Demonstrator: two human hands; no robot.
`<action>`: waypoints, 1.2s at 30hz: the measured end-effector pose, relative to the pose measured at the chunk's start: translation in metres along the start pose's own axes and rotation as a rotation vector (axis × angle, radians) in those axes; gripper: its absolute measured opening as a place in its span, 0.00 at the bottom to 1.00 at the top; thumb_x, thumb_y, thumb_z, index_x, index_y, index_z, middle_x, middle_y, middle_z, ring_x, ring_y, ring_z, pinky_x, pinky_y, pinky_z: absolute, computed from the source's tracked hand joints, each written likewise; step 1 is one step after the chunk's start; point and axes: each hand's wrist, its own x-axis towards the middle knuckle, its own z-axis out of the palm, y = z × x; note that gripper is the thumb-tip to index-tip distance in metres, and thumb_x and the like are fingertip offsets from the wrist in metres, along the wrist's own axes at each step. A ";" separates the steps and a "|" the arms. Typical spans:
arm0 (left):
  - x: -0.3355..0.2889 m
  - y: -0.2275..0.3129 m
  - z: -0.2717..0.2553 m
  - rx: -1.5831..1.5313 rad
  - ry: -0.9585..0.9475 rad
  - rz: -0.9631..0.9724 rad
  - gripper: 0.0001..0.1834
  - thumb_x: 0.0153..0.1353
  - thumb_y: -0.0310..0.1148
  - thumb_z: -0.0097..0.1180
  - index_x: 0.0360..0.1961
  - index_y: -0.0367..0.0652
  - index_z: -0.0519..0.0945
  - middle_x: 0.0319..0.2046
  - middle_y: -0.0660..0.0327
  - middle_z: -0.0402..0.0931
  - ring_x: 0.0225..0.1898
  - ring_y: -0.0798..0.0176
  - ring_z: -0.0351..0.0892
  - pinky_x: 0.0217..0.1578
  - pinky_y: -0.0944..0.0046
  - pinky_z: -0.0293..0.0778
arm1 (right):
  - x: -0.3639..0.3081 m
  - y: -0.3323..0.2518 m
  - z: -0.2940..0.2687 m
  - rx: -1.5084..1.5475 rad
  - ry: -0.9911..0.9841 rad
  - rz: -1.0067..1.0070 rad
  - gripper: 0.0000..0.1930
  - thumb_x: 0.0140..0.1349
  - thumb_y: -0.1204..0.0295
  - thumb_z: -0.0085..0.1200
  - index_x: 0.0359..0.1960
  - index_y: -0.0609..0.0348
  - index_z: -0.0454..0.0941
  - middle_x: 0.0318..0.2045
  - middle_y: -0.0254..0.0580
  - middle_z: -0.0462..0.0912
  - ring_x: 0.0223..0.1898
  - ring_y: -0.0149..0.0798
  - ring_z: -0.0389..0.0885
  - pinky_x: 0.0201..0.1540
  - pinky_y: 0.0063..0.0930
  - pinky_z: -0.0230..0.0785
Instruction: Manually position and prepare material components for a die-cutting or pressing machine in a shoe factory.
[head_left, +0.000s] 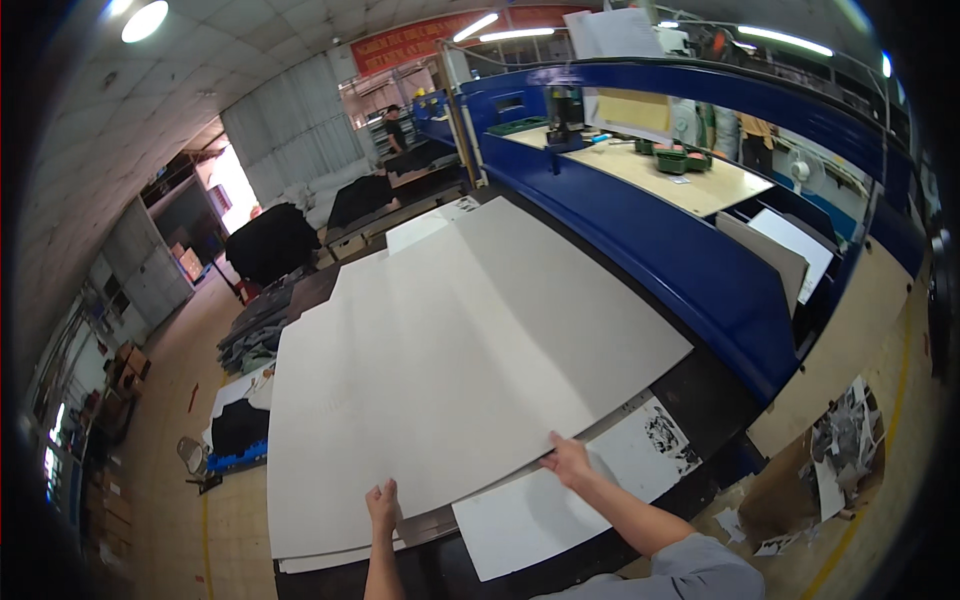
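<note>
A large pale grey sheet, flat and stiff-looking like cardboard, covers most of the dark worktable in front of me. My left hand is closed on its near edge, left of centre. Further right along that same edge, my right hand pinches the sheet, thumb on top and some fingers hidden beneath. Under and in front of the big sheet lies a smaller white board with black marks at its right end. Other layers peep out below the sheet's near left edge.
A blue machine beam runs along the table's far right side, with green trays on a shelf behind it. Scraps fill a cardboard box at lower right. Stacked dark material stands at left; a person is far back.
</note>
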 end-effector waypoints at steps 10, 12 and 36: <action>0.049 0.060 0.144 0.209 0.004 0.081 0.22 0.56 0.41 0.60 0.17 0.34 0.71 0.14 0.65 0.68 0.19 0.69 0.63 0.20 0.61 0.62 | 0.103 -0.146 0.009 -0.035 0.198 -0.326 0.09 0.61 0.71 0.53 0.30 0.67 0.73 0.22 0.39 0.73 0.21 0.36 0.76 0.26 0.36 0.79; 0.045 0.080 0.174 0.120 -0.008 0.007 0.24 0.56 0.43 0.60 0.14 0.39 0.66 0.13 0.67 0.62 0.17 0.70 0.61 0.16 0.62 0.60 | 0.105 -0.160 0.000 -0.012 0.221 -0.351 0.09 0.61 0.71 0.53 0.33 0.67 0.73 0.25 0.41 0.75 0.24 0.38 0.78 0.28 0.37 0.80; 0.036 0.060 0.294 0.243 -0.309 0.240 0.27 0.64 0.49 0.46 0.31 0.30 0.79 0.27 0.50 0.76 0.24 0.55 0.73 0.24 0.56 0.73 | -0.369 0.251 -0.136 -0.310 -0.539 -0.044 0.28 0.71 0.53 0.35 0.63 0.62 0.64 0.62 0.43 0.66 0.64 0.36 0.59 0.67 0.27 0.47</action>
